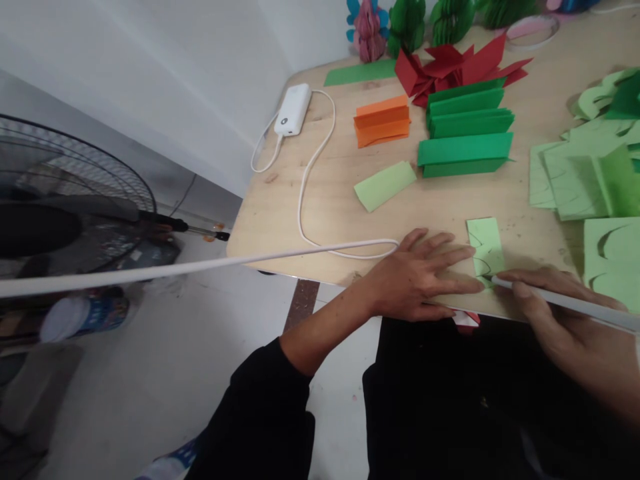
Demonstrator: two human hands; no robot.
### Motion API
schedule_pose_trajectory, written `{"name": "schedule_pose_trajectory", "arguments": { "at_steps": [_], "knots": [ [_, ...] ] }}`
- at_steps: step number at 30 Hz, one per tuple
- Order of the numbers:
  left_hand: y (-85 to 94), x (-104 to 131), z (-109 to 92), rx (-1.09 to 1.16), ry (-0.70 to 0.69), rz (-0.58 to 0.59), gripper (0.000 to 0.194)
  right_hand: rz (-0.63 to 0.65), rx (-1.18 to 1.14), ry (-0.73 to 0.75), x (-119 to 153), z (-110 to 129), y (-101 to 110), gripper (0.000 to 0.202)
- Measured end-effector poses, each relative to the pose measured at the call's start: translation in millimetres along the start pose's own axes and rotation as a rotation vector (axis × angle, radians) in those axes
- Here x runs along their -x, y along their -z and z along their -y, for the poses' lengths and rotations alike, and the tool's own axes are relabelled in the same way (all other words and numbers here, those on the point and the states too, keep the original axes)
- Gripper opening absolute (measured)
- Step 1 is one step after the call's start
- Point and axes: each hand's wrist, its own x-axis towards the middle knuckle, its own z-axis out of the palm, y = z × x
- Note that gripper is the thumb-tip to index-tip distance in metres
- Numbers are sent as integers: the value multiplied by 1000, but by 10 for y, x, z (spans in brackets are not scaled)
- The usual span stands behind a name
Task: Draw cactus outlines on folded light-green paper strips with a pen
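My right hand [565,320] is closed around a white pen [575,303], its tip touching a light green paper strip [486,240] near the table's front edge. Dark curved lines are drawn on that strip. My left hand [417,277] lies flat with fingers spread, the fingertips at the strip's left edge. Beyond the hands lies a folded pale green paper piece [385,185]. Folded green papers [465,155] and folded orange papers [383,121] sit farther back. To the right are light green sheets with cut-out curves [613,260].
A white power bank [293,110] with a white cable [301,193] lies on the wooden table [280,220]; the cable crosses beside my left hand. Red folded papers [455,70], honeycomb paper shapes [406,27] and a tape roll [533,32] are at the back. A fan [75,193] stands left.
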Motion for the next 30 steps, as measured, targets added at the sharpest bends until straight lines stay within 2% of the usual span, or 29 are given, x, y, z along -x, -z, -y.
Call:
{"name": "schedule_pose_trajectory", "arguments": {
  "at_steps": [6, 18, 27, 30],
  "knots": [
    [-4, 9, 0, -24, -16, -15, 53, 3, -6, -63, 8, -19, 18, 29],
    [8, 12, -9, -40, -7, 10, 52, -40, -14, -62, -2, -83, 14, 30],
    [20, 9, -27, 20, 21, 30, 50, -77, -73, -257, 55, -67, 15, 32],
    [35, 5, -33, 28, 23, 27, 49, -98, -81, -244, 70, -45, -10, 29]
  ]
}}
